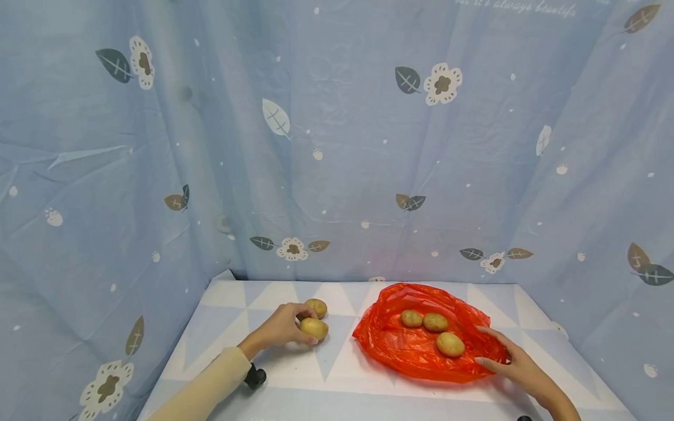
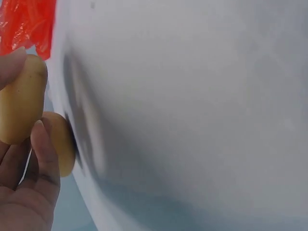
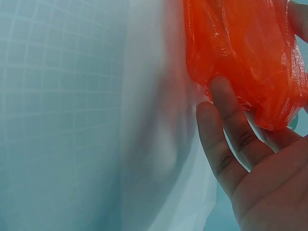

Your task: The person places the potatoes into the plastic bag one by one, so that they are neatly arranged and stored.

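Pick-up looks to be the step in hand, we'd judge: our L hand point(image 1: 284, 325) pinches a yellow-brown, smooth, oval potato point(image 1: 316, 330) btwn thumb & fingers, grip only as wide as that. It's left of the middle of the white-and-pale-blue, triangle-patterned table point(image 1: 295, 403), toward the far edge, seemingly just clear of the surface. Thumb's on its near side, fingers on its far side; the right-hand end pokes out past the grip. Second tan, oval potato point(image 1: 317, 307) lies just behind, nearer the far edge; can't tell if they touch. Thin, crinkled, red plastic bag point(image 1: 408, 356) spreads right of table middle, mouth up, w/ three yellow-brown, oval potatoes point(image 1: 450, 345) inside. Our R hand point(image 1: 518, 365) is spread wide at its right-hand rim, fingers touching plastic; can't tell if any's pinched. Next move prob. calls for a lift over the bag's left rim, then a low release, R hand steadying.
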{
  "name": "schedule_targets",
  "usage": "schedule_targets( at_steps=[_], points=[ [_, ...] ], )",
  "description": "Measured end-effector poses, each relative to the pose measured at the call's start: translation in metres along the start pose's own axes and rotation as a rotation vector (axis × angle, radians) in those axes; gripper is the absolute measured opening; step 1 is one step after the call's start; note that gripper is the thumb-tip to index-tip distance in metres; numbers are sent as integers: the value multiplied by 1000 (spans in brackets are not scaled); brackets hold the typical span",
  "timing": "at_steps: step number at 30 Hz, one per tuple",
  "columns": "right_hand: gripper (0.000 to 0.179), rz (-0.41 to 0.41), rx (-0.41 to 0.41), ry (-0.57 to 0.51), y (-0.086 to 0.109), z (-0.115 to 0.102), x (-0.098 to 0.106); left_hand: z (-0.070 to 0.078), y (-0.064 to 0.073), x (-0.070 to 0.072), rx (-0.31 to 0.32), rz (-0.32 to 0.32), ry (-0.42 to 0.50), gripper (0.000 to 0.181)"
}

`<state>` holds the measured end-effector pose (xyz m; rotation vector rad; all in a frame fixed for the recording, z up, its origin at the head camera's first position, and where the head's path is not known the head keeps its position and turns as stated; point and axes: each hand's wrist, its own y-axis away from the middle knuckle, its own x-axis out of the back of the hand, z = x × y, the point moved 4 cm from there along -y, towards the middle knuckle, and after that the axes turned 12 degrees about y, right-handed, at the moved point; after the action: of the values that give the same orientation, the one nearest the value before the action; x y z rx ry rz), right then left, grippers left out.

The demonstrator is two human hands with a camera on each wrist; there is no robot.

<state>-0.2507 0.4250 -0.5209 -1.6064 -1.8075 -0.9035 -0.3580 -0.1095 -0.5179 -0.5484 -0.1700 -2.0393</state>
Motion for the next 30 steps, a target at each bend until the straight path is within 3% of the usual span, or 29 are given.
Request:
schedule_targets(
  at_steps=[9,21,30],
  points=[
    [76,22,38,22,0,1,3,13,-1,0,-46,38,32,42],
    [76,10,27,20,-1,-1,5,25,-2,-2,-75,56,123,43],
    [76,14,29,34,0,-2,4,32,-4,-7,-57,47,146,40]
  ],
)
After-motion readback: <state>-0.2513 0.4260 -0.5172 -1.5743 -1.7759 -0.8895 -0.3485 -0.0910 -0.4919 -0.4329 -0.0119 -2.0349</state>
